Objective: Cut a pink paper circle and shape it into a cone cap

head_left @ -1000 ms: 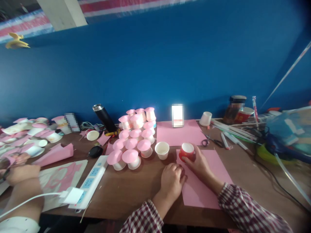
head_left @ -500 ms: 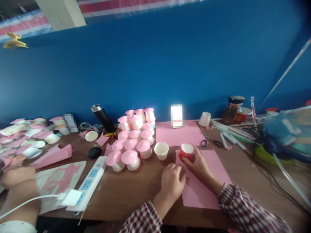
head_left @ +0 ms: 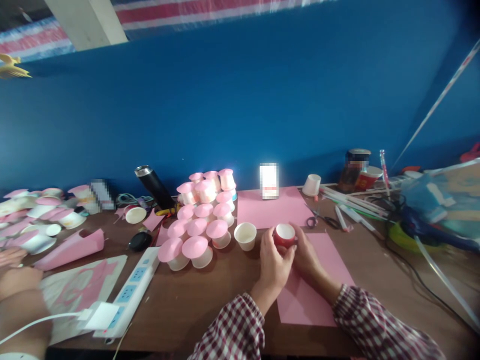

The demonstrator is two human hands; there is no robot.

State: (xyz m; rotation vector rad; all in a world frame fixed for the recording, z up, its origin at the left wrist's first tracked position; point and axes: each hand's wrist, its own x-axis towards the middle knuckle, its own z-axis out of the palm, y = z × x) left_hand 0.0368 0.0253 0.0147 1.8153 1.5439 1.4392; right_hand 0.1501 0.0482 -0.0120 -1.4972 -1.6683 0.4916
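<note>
A small red cup [head_left: 284,234] with a white inside stands on the top left corner of a pink paper sheet [head_left: 330,280]. My left hand [head_left: 273,262] wraps its left side and my right hand [head_left: 305,252] wraps its right side, so both hands grip it. A white paper cup [head_left: 245,235] stands open just left of my left hand. Further left sits a pile of pink-capped white cups [head_left: 202,217].
A second pink sheet [head_left: 272,207] lies behind the red cup, with scissors [head_left: 318,218] and pens to its right. A white power strip [head_left: 129,287] lies front left. Another person's arm [head_left: 18,300] rests at far left. Cables and bags crowd the right side.
My left hand has lifted from the table by the sheet's edge and closed on the red cup's left side. My right hand has kept its hold. The view has shifted slightly.
</note>
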